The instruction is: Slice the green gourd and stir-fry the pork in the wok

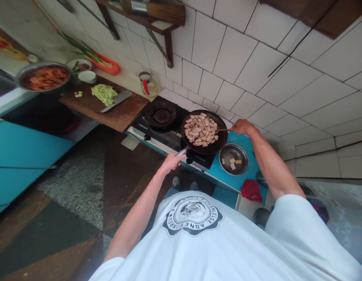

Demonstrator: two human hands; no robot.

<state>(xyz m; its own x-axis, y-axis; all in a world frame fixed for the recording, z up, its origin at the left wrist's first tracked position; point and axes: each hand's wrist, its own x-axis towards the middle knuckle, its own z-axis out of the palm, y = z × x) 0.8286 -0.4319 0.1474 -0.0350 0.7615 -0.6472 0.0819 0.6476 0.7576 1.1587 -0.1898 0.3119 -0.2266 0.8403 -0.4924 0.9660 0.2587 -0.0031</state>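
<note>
My left hand (pixel 172 162) is closed around the pale handle of a dark frying pan (pixel 223 138) on the right burner of the stove. Diced pale meat (pixel 201 129) fills much of the pan. At the pan's right rim, my right hand (pixel 243 128) grips the handle of a spatula (pixel 224 130), whose end reaches into the meat and is partly hidden. Just below that hand stands a metal bowl (pixel 246 159) with a few pale pieces in it.
The left burner (pixel 161 114) holds no pan. Further left, a cutting board (pixel 81 102) carries chopped green vegetable (pixel 104 94) and a knife (pixel 116 101). A bowl of reddish food (pixel 46 78) stands beyond it. A red cloth (pixel 251 190) lies at the counter's right end. Shelves (pixel 166 15) overhang the back.
</note>
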